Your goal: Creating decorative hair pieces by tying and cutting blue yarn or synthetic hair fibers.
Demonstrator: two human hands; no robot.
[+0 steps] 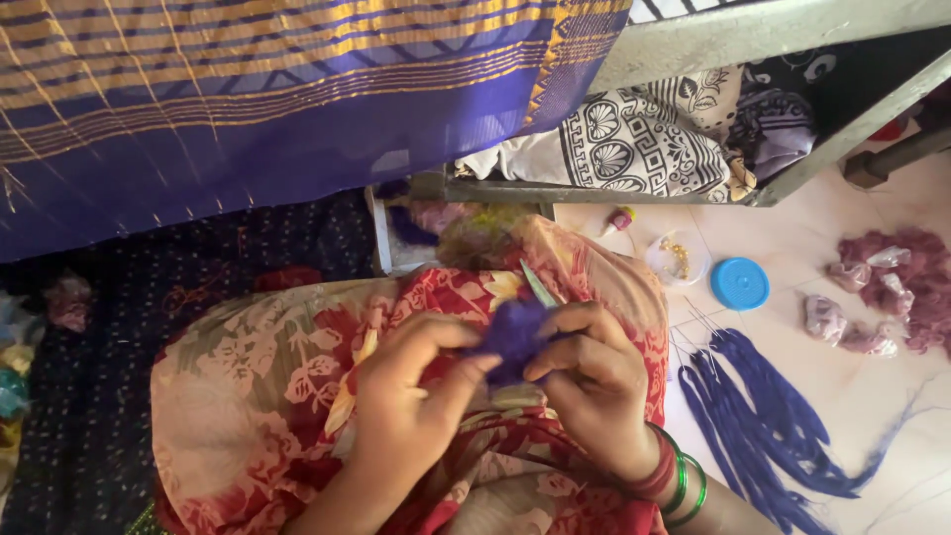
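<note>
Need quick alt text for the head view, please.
Both hands, left hand and right hand, pinch a purple tuft over a floral lap. Purple thread bundles and a blue lid lie on the floor to the right.

Home textile workshop: draped sari [248,89] (purple, gold-striped), floor thread bundles [763,416].

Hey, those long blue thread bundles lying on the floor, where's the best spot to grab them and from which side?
Probably grip the blue thread bundles at the upper end, where the strands gather beside the blue lid, coming from above. The lower ends fan out loose across the floor, so lifting there would likely scatter them.
</note>
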